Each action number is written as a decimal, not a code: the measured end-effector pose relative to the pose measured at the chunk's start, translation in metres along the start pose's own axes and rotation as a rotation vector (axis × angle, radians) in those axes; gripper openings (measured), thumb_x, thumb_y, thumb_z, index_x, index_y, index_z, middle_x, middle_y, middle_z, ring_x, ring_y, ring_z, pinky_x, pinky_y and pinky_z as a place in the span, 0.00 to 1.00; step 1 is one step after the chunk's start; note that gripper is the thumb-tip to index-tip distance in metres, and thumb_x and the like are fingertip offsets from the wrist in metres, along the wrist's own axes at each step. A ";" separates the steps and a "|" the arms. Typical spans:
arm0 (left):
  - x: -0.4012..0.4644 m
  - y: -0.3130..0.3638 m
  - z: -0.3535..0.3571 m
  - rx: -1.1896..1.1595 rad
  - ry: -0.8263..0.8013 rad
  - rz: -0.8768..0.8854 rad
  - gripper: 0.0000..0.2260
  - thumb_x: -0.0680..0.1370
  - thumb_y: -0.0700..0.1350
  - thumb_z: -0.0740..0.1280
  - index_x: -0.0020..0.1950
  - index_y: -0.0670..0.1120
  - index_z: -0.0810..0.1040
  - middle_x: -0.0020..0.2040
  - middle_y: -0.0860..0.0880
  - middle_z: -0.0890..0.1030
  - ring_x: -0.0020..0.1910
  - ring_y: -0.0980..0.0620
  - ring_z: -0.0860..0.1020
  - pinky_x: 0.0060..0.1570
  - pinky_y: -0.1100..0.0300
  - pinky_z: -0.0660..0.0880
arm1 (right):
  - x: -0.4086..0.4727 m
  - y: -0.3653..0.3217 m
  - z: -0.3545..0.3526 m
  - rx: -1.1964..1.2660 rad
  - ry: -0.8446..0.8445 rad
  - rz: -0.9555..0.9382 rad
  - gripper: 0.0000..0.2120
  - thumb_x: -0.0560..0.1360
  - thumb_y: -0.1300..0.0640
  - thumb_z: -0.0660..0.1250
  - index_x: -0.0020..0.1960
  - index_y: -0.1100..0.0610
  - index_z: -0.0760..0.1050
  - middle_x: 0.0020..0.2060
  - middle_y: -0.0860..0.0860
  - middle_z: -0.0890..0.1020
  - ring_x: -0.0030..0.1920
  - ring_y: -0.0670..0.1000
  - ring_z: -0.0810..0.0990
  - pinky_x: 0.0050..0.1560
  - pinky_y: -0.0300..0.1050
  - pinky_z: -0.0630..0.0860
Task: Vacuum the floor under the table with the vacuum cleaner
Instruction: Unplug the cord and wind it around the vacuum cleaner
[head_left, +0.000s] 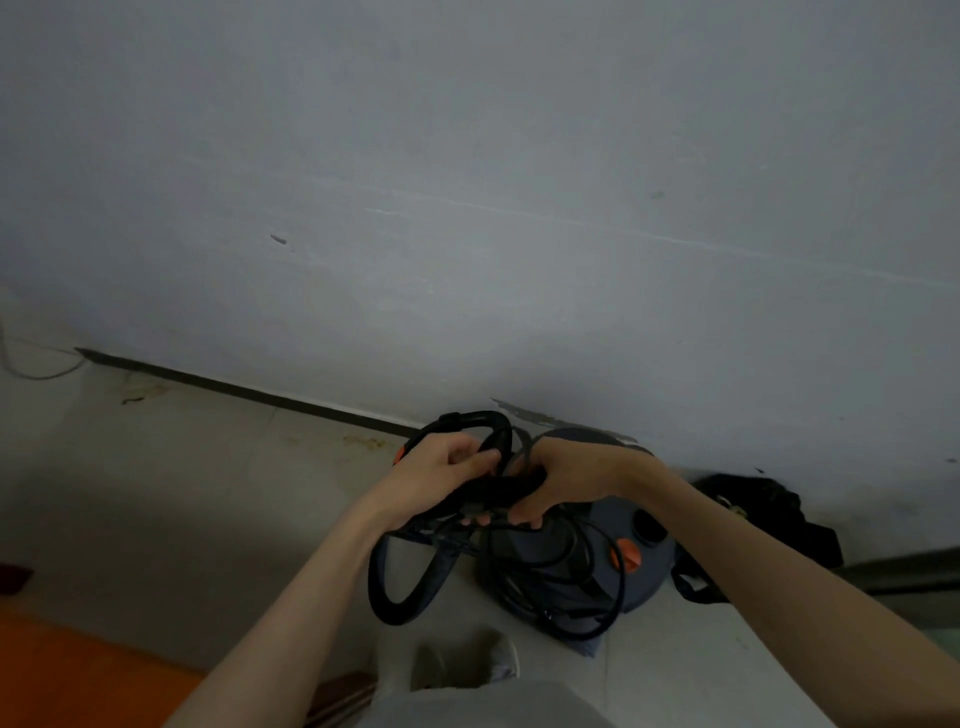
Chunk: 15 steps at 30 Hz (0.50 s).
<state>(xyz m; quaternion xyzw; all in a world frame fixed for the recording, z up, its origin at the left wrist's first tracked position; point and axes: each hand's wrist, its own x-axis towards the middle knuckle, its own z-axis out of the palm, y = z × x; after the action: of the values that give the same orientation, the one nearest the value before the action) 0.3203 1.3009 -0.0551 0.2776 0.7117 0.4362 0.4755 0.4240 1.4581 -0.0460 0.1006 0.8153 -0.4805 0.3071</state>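
Gripping of the hose (410, 592) and cord (576, 587) by both hands, seen at 6 o'clock in the view.

The left hand (441, 480) is curled round the black hose near its bent top; the right hand (563, 480), at 3 o'clock of the left and almost touching it, is closed on the same bundle with loops of cord hung beneath. The vacuum (623, 566) is stood on the floor (208, 493) below the hands, against the wall (467, 208). A black bag (769, 509) is seen at 3 o'clock of it.

Both hands (498, 480) grip black hose (410, 582) above vacuum cleaner (597, 561).
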 end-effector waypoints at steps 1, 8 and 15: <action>0.002 -0.001 -0.001 0.034 0.034 -0.006 0.13 0.78 0.47 0.66 0.33 0.50 0.76 0.31 0.49 0.76 0.32 0.51 0.73 0.35 0.57 0.68 | -0.001 0.000 0.001 0.004 0.007 -0.011 0.04 0.74 0.58 0.71 0.43 0.59 0.81 0.30 0.45 0.79 0.32 0.38 0.75 0.38 0.29 0.69; 0.009 0.005 -0.001 0.030 0.092 -0.100 0.04 0.72 0.42 0.72 0.42 0.43 0.79 0.33 0.51 0.77 0.35 0.54 0.75 0.35 0.67 0.73 | -0.010 0.002 0.005 0.001 0.061 -0.101 0.04 0.73 0.60 0.71 0.40 0.55 0.79 0.28 0.44 0.77 0.29 0.39 0.74 0.34 0.28 0.66; 0.009 0.004 0.000 0.116 0.110 -0.026 0.11 0.71 0.40 0.74 0.49 0.43 0.76 0.40 0.49 0.76 0.39 0.56 0.74 0.38 0.69 0.72 | -0.017 0.010 0.004 0.112 0.102 -0.104 0.08 0.73 0.61 0.72 0.37 0.50 0.79 0.28 0.44 0.78 0.29 0.39 0.73 0.33 0.28 0.66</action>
<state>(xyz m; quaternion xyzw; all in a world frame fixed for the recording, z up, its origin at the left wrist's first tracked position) 0.3167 1.3102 -0.0561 0.2712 0.7644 0.4025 0.4244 0.4431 1.4622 -0.0445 0.0995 0.8057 -0.5349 0.2339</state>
